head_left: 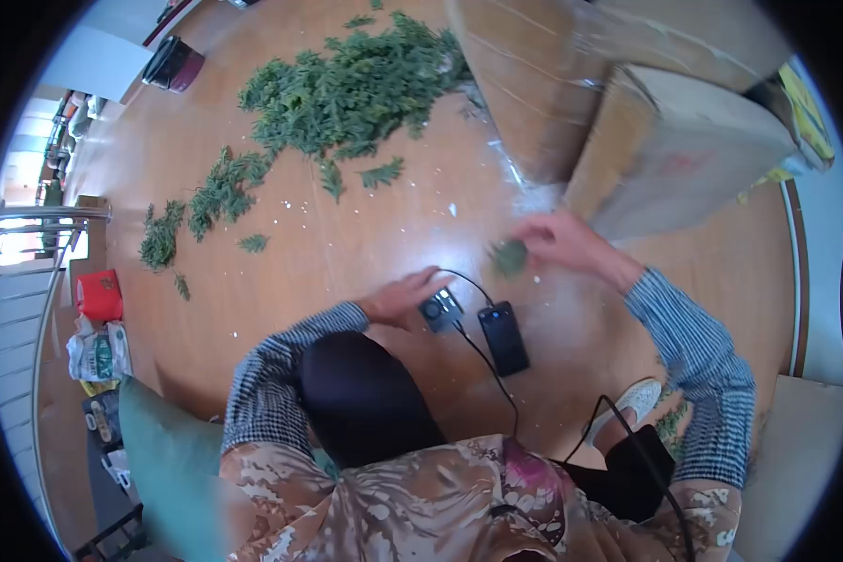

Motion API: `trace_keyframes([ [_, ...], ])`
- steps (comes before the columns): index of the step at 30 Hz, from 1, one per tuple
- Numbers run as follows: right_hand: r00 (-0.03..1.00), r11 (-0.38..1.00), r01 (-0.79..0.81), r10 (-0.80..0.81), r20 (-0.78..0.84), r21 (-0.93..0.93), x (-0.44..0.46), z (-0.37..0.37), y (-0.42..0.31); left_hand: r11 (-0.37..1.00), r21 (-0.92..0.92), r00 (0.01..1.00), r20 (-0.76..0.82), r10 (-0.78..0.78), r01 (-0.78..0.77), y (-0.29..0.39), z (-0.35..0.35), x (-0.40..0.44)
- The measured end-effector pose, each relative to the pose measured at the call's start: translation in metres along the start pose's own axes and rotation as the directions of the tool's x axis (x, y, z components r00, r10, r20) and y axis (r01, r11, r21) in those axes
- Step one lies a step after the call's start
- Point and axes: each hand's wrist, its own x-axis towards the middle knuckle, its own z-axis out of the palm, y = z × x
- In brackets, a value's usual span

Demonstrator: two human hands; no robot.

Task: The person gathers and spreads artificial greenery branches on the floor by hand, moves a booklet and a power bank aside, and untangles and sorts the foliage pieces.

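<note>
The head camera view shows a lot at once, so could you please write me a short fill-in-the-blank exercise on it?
1. The sprig at the fingers of the right hand is ____ in colour.
2. The left hand is close to a small gadget, and the black device lies to that gadget's ____ in the picture.
3. The large heap of greenery lies to the ____ of the cardboard boxes in the picture.

Missing words: green; right; left.
</note>
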Motion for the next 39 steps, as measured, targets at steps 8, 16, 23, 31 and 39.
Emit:
trace_keyframes([
  [8,0.904,0.997,0.073,-0.065,-0.423,0.003,0.163,0.021,-0.086,0.991,0.133,0.987,-0.162,-0.006,0.028,-0.004,0.022,-0.012],
  [16,0.767,0.752,-0.634,0.581,-0.274,-0.179,-0.051,0.163,0.148,0.977,0.193,0.962,-0.236,0.135,-0.090,-0.024,0.027,-0.005],
  [23,0.724,0.723,-0.582,0.252,-0.642,-0.372,-0.074,0.243,0.171,0.941,0.323,0.855,-0.458,0.245,-0.097,-0.039,0.065,0.010],
  [31,0.707,0.714,-0.616,0.317,-0.632,-0.331,-0.056,0.232,0.182,0.974,0.121,0.904,-0.364,0.222,-0.190,-0.041,0.039,-0.017],
  [39,0.856,0.852,-0.475,0.505,-0.110,0.221,0.041,0.192,0.048,0.876,-0.411,0.853,-0.521,-0.001,-0.251,-0.075,0.000,-0.073],
])
